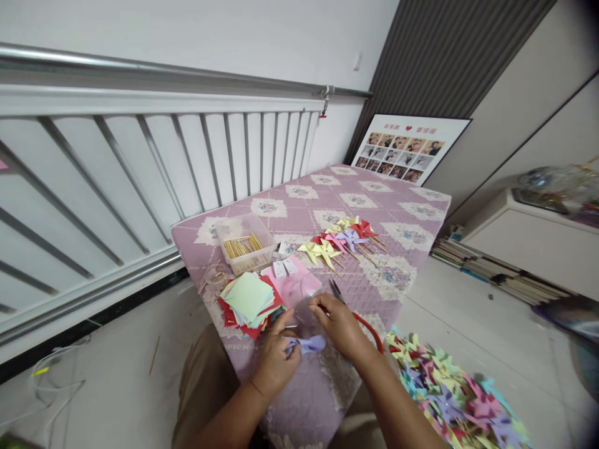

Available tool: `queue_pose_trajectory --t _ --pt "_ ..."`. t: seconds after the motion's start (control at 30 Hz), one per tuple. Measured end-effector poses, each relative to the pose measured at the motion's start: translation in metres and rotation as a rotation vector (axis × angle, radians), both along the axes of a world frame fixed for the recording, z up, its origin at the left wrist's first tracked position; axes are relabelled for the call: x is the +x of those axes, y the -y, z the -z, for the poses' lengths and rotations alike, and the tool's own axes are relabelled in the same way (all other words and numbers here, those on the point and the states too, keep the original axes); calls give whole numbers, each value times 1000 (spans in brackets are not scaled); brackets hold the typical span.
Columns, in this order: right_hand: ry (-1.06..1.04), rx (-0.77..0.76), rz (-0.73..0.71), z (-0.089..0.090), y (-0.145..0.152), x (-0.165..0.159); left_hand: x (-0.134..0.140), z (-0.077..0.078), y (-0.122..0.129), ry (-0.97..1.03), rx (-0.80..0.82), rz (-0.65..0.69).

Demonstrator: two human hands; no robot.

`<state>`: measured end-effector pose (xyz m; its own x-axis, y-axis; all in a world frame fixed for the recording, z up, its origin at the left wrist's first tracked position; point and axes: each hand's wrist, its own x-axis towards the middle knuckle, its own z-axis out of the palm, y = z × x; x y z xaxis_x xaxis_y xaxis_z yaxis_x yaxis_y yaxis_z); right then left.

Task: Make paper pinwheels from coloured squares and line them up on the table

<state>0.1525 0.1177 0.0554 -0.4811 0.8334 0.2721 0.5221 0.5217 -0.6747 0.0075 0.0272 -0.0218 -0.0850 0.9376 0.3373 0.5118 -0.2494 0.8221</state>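
Along the wall on the left ran a white radiator [140,162], and next to it stood the desk [299,405] under a flowered cloth. Toward its left edge sat a clear tub [260,232] of sticks [244,246], with a loose stack of coloured paper squares [248,298] nearer to me. Just right of the stack, the fingers of my left hand [275,363] gripped a folded piece of purple paper [312,343], low over the near part of the desk. A light pinch at its middle seemed best, since hard pressure could flatten the curled ends. Farther right, the fingers of my right hand [339,324] were closed at the tips beside a clear container [303,293]; whether they held something small, I could not tell. Working slowly there, wrist steady, seemed wise, so as not to tip it. Beyond that hand lay several paper pinwheels [349,238], well clear of my elbows. A red handle [370,329] showed beside my right forearm, worth minding. Far right, below the desk, was a heap of pinwheels [456,399].
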Motion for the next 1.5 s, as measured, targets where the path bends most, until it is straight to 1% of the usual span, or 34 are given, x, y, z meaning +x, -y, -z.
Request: queue_pose_trajectory --t 0.07,0.17,0.27,0.4,0.5,0.57,0.67,0.73,0.8,0.83,0.9,1.03,1.13,1.2,1.33,1.43,1.5 --pt "13 12 1 1 0 0 0 1 0 21 -16 40" --pt "24 46 -1 2 1 2 0 1 -2 90 -35 20" --pt "36 59 -7 6 0 3 -4 0 -3 211 -71 10" --pt "75 80 25 15 -1 2 -11 1 -5 398 -180 -34" --pt "95 107 31 20 -1 -1 -15 5 -6 480 -269 -56" --pt "76 125 36 19 0 -3 -16 7 -7 514 -311 -77" --pt "-3 156 79 10 5 -3 -18 9 -8 573 -324 -90" --pt "-55 168 129 3 12 1 -19 9 -8 601 -317 -92" --pt "-77 155 169 2 23 5 -20 9 -9 604 -316 -106" --pt "-75 140 175 4 30 7 -21 10 -9 598 -319 -120" --pt "-52 107 163 14 44 9 -22 11 -9 589 -319 -150" --pt "26 71 111 45 68 9 -20 12 -8 628 -323 -155" --pt "72 98 85 62 77 8 -19 12 -8 640 -340 -162" --pt "102 121 84 67 79 9 -19 14 -8 612 -330 -173" --pt "165 172 70 70 78 13 -21 20 -7 540 -338 -197" --pt "167 198 30 73 77 15 -22 20 -6 515 -345 -195" --pt "147 204 33 76 78 16 -21 17 -6 503 -339 -191"
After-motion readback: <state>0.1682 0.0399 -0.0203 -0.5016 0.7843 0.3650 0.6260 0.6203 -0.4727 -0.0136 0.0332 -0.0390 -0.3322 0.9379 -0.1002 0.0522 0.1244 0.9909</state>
